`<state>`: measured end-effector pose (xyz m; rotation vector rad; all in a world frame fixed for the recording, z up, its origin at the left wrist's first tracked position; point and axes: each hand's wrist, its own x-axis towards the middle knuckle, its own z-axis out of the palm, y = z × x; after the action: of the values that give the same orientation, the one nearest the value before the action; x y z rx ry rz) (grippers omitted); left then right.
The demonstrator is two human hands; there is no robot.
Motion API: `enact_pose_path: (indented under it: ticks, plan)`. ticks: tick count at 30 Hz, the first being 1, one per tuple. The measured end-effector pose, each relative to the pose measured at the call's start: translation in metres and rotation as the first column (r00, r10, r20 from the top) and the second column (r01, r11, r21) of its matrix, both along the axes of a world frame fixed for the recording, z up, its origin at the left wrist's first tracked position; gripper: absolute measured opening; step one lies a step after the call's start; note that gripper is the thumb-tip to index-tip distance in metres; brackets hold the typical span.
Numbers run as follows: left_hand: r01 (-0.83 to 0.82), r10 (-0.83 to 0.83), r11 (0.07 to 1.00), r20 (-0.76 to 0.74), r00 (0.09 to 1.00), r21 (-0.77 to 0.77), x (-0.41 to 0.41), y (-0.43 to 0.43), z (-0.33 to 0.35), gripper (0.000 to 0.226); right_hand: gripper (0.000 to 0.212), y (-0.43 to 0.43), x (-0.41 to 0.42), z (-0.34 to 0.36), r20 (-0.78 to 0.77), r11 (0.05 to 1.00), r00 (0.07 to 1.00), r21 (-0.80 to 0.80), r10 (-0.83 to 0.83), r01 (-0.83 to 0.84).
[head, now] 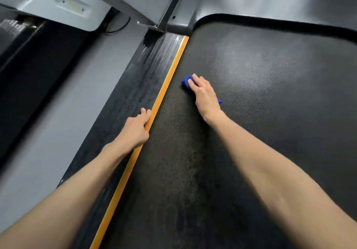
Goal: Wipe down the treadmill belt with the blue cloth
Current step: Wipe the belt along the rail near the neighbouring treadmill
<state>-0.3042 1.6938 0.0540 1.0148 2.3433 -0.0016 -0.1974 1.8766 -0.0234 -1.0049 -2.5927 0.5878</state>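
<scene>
Fig.: blue cloth point(185, 82) pressed under R hand point(205, 95), fingers flat, by belt point(260, 125) L edge | L hand point(135, 131) rested relaxed on side rail point(131, 86) | most belt judged rightward.

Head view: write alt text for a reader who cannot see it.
A right hand presses a blue cloth onto the dark treadmill belt near its left edge. The left hand rests on the side rail, fingers over the orange strip beside the belt.
</scene>
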Motion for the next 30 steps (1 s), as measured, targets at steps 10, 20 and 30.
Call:
enact_pose_path:
  ticks: [10,20,30]
  plan:
    - [0.032,-0.03,0.999,0.043,0.999,-0.037,-0.005,0.002,0.01,0.076,0.042,-0.07,0.027,-0.015,0.102,0.622,0.671,0.292,0.735,-0.726]
    - [0.042,-0.043,0.998,-0.008,0.999,-0.05,0.003,0.004,0.008,0.078,0.038,-0.082,0.008,-0.001,0.078,0.926,0.938,0.147,0.338,-0.347]
    - [0.052,-0.052,0.998,-0.009,0.999,-0.036,0.002,0.004,-0.001,0.084,0.033,0.085,-0.015,-0.004,0.147,0.986,0.983,0.143,-0.108,0.087]
